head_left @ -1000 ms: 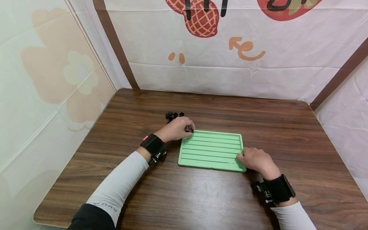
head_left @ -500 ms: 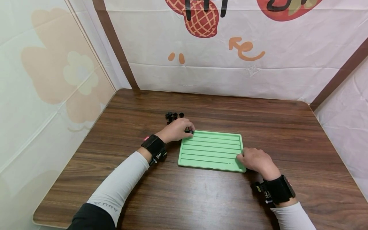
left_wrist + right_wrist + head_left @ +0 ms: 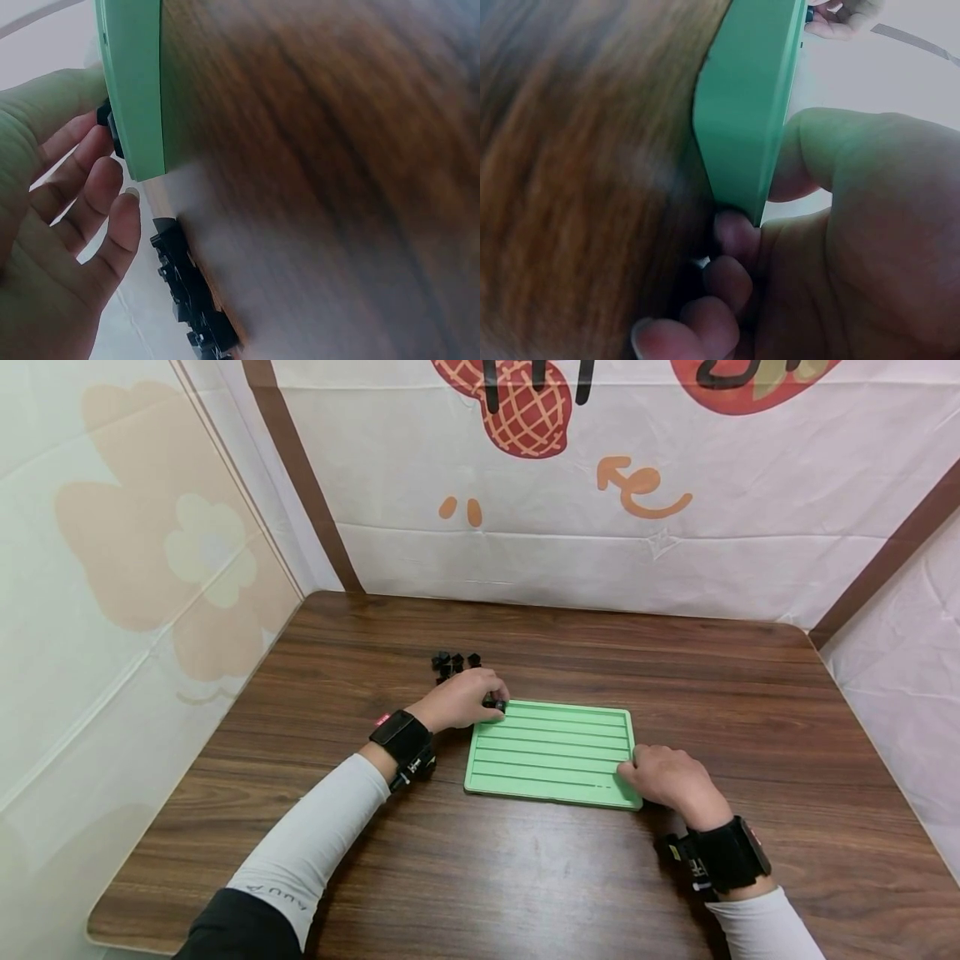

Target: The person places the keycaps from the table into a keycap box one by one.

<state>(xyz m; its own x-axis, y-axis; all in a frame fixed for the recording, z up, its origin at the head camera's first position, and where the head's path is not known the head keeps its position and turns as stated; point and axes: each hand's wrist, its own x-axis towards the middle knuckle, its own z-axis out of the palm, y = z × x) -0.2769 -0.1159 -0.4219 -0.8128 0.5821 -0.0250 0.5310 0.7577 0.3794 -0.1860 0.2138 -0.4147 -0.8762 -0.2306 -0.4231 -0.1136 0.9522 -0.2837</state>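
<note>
A flat green tray [image 3: 551, 752] with raised lengthwise ridges lies on the wooden table. At its far left corner my left hand [image 3: 459, 700] pinches a small black block-like piece [image 3: 497, 702] between thumb and fingers. In the left wrist view, that black piece [image 3: 112, 129] is against the tray's upper face, partly covered by the fingers. My right hand [image 3: 670, 777] grips the tray's right edge near the close corner. Its thumb [image 3: 810, 150] lies over the top side, while the fingers curl by the tray's underside in the right wrist view.
Several small black pieces [image 3: 446, 662] lie in a cluster just beyond my left hand, some hidden behind it. The brown table [image 3: 480, 877] reaches to a printed cloth wall [image 3: 570, 560] at the back. Another cloth wall [image 3: 135, 693] stands at the left.
My left hand has shifted very slightly towards me at the tray's corner, and the black piece shows a little more. The right hand and the tray stay in place.
</note>
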